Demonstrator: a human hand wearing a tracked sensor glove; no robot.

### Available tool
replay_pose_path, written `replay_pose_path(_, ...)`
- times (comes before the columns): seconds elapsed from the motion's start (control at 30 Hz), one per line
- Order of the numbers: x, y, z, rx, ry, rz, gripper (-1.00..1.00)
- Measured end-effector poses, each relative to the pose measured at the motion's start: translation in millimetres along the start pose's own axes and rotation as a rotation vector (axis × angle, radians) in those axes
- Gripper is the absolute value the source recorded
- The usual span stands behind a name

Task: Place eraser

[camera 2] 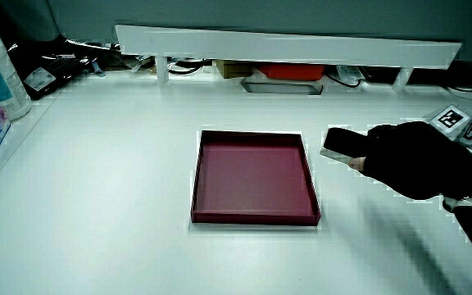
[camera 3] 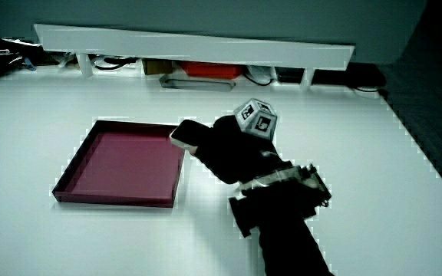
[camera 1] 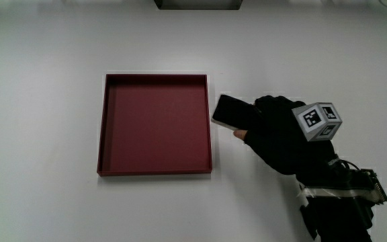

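A plain white table (camera 1: 46, 54) is filling the main view, with 1 shallow dark-red square tray (camera 1: 110, 128) lying open on it. The hand (camera 1: 281, 138) is hovering just beside the tray, its fingers closing around a dark, pale-edged block, the eraser (camera 1: 230, 111), so the grasp is on the block's end nearer the palm. From the palm the eraser is pointing toward about 10 o'clock, and its free end is sitting right at the tray's rim without yet crossing it. The tray's floor is lying at roughly 9 o'clock from the fingertips, and that is the relation the placement is likely turning on: a short carry in that direction should bring the block over the tray. The patterned cube (camera 1: 318, 121) is riding on the back of the glove.

In a side view the table is running up to a low white partition (camera 2: 285, 49). Here the eraser (camera 2: 341, 141) is projecting from the hand (camera 2: 416, 160) toward about 9 o'clock, close to the tray (camera 2: 256, 216); whether it is touching the table cannot be told.

In a side view the eraser (camera 3: 189, 134) is overlapping the tray's corner (camera 3: 176, 132) and appears lifted. The hand (camera 3: 232, 153) is gripping it from about 4 o'clock.
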Motion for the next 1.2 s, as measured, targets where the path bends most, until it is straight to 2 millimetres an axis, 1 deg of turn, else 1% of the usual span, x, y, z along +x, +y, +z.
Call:
replay_pose_path(0.1,14.9,3.7,-4.8,-0.006,-0.008,-0.04,0.0)
replay_pose_path(0.13,17.1,4.2,-4.9,-0.012,-0.011,-0.052,0.0)
replay_pose_path(0.17,26.5,7.1,-9.2,-0.026,-0.003,-0.067,0.0)
replay_pose_path(0.23,38.0,9.6,-13.2,-0.034,-0.001,-0.095,0.0)
replay_pose_path(0.3,44.1,10.1,-15.5,-0.037,0.011,-0.11,0.0)
replay_pose_path(0.33,51.4,12.1,-19.1,-0.039,0.002,-0.132,0.0)
replay_pose_path(0.37,52.2,11.3,-19.3,-0.033,0.018,-0.131,0.0)
replay_pose_path(0.4,60.6,14.0,-24.8,-0.034,0.007,-0.153,0.0)
replay_pose_path(0.47,61.4,15.3,-28.8,-0.057,0.008,-0.153,0.0)
replay_pose_path(0.53,73.0,18.5,-38.0,-0.065,0.006,-0.182,0.0)
replay_pose_path(0.63,82.4,19.0,-46.4,-0.081,0.02,-0.194,0.0)
replay_pose_path(0.7,85.7,18.1,-49.1,-0.067,0.03,-0.195,0.0)
replay_pose_path(0.77,85.5,16.8,-49.7,-0.047,0.026,-0.175,0.0)
replay_pose_path(0.8,82.4,15.8,-49.6,-0.041,0.014,-0.171,0.0)
replay_pose_path(0.87,88.1,15.7,-52.5,-0.031,0.027,-0.179,0.0)
replay_pose_path(0.93,87.7,15.4,-52.6,-0.028,0.021,-0.19,0.0)
replay_pose_path(1.0,83.9,15.1,-50.6,-0.031,0.016,-0.184,-0.07)
replay_pose_path(1.07,84.4,15.2,-51.1,-0.038,0.019,-0.189,-0.14)
replay_pose_path(1.1,89.8,16.5,-54.5,-0.037,0.021,-0.198,-0.18)
replay_pose_path(1.2,87.2,15.2,-52.9,-0.039,0.027,-0.188,-0.29)
